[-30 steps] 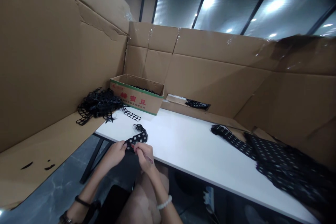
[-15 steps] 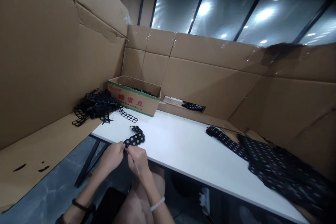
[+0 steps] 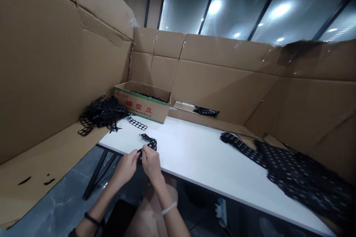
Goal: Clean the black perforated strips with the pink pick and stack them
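Note:
A short black strip with pale round dots (image 3: 151, 143) lies curled near the front edge of the white table (image 3: 191, 144), and its near end is between my two hands. My left hand (image 3: 128, 164) pinches that end from the left. Against it, my right hand (image 3: 151, 160) is closed on the same strip, thumb and fingers together. The hands almost touch, and the fingertips cover part of the strip. Beyond the strip, a black strip of open rings (image 3: 137, 122) trails from a tangled pile of such strips (image 3: 102, 113) at the left.
An open cardboard box (image 3: 143, 108) with red lettering holds black pieces at the back. Many dotted black strips (image 3: 300, 177) are heaped on the right. Cardboard walls (image 3: 217, 76) enclose the table; a slot (image 3: 205, 111) in the back one shows more black material.
Both hands have shifted slightly right and up along the strip. My right hand has turned over its near end, and the far part of the strip has twisted and bunched.

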Action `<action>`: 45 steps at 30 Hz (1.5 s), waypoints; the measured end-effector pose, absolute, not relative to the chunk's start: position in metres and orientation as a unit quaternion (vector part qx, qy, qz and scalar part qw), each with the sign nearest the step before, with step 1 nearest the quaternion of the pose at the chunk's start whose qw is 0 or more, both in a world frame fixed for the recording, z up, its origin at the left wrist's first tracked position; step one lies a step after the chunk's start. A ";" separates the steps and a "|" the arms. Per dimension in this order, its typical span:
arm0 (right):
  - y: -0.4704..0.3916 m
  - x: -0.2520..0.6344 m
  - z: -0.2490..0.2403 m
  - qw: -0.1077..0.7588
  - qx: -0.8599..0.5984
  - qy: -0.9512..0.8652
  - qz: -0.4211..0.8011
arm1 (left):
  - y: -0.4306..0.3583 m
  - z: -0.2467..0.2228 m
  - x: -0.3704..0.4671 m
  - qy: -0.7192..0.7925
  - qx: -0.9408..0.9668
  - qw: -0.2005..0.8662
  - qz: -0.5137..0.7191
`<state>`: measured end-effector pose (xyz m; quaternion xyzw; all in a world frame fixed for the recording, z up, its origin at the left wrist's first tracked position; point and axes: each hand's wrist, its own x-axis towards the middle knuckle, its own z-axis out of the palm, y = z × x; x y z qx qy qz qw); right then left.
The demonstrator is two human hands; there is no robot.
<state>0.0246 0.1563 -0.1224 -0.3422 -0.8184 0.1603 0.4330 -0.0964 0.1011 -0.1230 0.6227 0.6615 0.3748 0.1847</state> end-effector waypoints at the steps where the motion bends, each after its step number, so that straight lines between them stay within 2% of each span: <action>1: 0.158 0.027 -0.119 0.446 -0.329 -0.800 0.229 | 0.102 -0.124 -0.099 0.654 0.617 0.196 0.392; 5: 0.163 0.038 -0.110 0.531 -0.297 -0.630 0.483 | 0.106 -0.125 -0.111 0.618 0.609 0.245 0.432; 7: 0.163 0.043 -0.109 0.555 -0.287 -0.580 0.523 | 0.108 -0.127 -0.114 0.615 0.602 0.254 0.441; 10: 0.158 0.046 -0.111 0.521 -0.274 -0.625 0.513 | 0.108 -0.127 -0.113 0.623 0.589 0.249 0.452; 14: 0.151 0.044 -0.113 0.466 -0.275 -0.699 0.468 | 0.108 -0.128 -0.110 0.629 0.590 0.226 0.452; 19: 0.149 0.043 -0.118 0.486 -0.267 -0.731 0.398 | 0.109 -0.133 -0.109 0.645 0.590 0.204 0.440; 24: 0.147 0.045 -0.125 0.465 -0.267 -0.781 0.321 | 0.107 -0.130 -0.108 0.659 0.595 0.178 0.424; 27: 0.145 0.044 -0.130 0.460 -0.258 -0.819 0.227 | 0.103 -0.124 -0.102 0.676 0.605 0.144 0.395; 32: 0.141 0.031 -0.138 0.471 -0.226 -0.853 -0.003 | 0.093 -0.116 -0.090 0.684 0.639 0.083 0.341; 36: 0.142 0.022 -0.141 0.446 -0.252 -0.856 -0.071 | 0.092 -0.113 -0.091 0.654 0.654 0.078 0.372; 38: 0.143 0.020 -0.141 0.439 -0.284 -0.851 -0.042 | 0.093 -0.112 -0.093 0.639 0.654 0.102 0.392; 40: 0.145 0.020 -0.137 0.451 -0.329 -0.828 0.047 | 0.094 -0.112 -0.095 0.619 0.653 0.155 0.408; 42: 0.147 0.021 -0.132 0.475 -0.360 -0.782 0.182 | 0.095 -0.111 -0.100 0.601 0.645 0.213 0.421; 45: 0.151 0.028 -0.123 0.518 -0.331 -0.677 0.405 | 0.097 -0.110 -0.111 0.597 0.607 0.262 0.454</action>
